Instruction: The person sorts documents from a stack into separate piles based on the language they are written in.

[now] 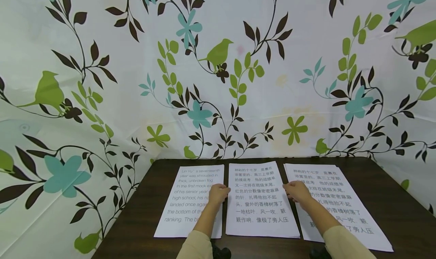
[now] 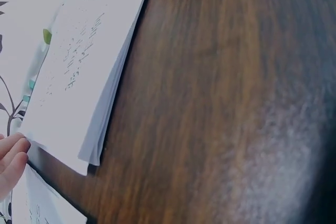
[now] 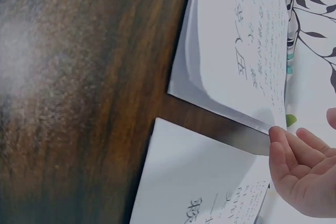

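The middle stack of paper (image 1: 260, 228), printed with Chinese text, lies between both hands. My left hand (image 1: 218, 194) pinches its left edge, a little above mid-height. On the right edge, the thumb and fingertips of my right hand (image 1: 299, 192) pinch the paper. In the right wrist view the right hand (image 3: 304, 169) shows bent fingers meeting the thumb at the sheet's edge. Only a few fingertips of the left hand (image 2: 13, 161) show in the left wrist view, so its thumb is hidden. The upper sheets (image 2: 100, 114) stand slightly apart from those beneath.
An English-printed stack (image 1: 163, 228) lies to the left, partly under my left forearm. Another Chinese-printed stack (image 1: 371, 238) lies to the right beneath my right forearm. All rest on a dark wooden table (image 1: 119, 236). A patterned cloth (image 1: 218, 138) hangs behind it.
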### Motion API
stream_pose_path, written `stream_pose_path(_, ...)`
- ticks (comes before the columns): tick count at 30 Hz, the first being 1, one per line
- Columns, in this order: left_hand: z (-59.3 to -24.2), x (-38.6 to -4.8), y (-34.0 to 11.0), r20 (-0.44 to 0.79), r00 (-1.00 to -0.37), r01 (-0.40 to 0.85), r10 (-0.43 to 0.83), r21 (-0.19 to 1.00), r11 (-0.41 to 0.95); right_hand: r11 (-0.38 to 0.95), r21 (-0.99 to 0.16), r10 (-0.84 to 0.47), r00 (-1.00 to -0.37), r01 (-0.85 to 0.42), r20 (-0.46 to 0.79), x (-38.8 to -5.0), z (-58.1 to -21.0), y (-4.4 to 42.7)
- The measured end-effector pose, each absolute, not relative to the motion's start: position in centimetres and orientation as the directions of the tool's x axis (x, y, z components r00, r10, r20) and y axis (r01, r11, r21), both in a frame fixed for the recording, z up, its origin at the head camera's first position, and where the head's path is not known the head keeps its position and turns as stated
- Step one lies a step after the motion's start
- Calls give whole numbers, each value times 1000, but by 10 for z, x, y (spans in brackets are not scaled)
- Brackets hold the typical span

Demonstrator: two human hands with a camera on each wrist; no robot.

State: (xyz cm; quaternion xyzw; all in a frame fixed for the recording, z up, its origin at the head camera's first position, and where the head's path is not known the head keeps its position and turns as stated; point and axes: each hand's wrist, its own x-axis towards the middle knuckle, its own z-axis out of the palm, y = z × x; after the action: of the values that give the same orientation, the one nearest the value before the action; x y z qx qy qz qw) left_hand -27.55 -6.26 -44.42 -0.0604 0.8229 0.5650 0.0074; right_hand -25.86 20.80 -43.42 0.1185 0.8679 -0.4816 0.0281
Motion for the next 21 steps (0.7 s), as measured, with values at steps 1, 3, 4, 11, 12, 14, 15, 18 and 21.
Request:
stream_pose_path(1,-444,-276,-62,-79,-993,-105,-91,935,338,510,-829,177,-971,228,-159,-261,-437,210)
stream_pose_path(3,-444,-276,-61,-77,-993,-100,-92,952,289,494,-837,188,-969,234,-160,-264,-440,211)
stream_pose_path(4,-445,-276,-61,-77,-993,-100,-94,960,260,476,-849,185,-970,229,-158,-264,-440,211)
stream_pose_path(11,-449,-275,-59,-77,-989,-103,-125,971,216,243,-935,216,-954,260,-209,-254,-436,204)
stream_pose_path(12,-450,-274,-59,-78,-989,-106,-123,965,241,227,-936,221,-950,269,-219,-253,-436,204)
stream_pose_path(14,-452,-273,-59,-77,-991,-108,-113,951,291,225,-931,230,-944,289,-237,-252,-438,204)
stream_pose_path(15,-453,-272,-59,-82,-991,-111,-107,944,309,230,-925,236,-940,301,-247,-252,-440,204)
stream_pose_path(18,-456,-271,-60,-93,-992,-118,-91,935,333,255,-917,230,-940,307,-251,-252,-445,204)
stream_pose_path(21,-457,-270,-60,-106,-991,-128,-81,929,347,294,-908,214,-947,298,-241,-251,-449,204)
